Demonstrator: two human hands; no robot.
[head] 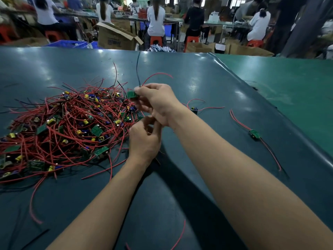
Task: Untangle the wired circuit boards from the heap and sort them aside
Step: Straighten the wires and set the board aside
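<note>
Head view: my right grip (155, 100) pinches a circuit board (132, 94), wires rising away; sorted boards (254, 133) lie rightward; left grip (144, 139) curls, contents unclear.

A factory assembly floor: seated workers (155, 17) on red stools (156, 40) line long benches (cardboard cartons (117, 37) and blue crates (66, 44) between).
</note>
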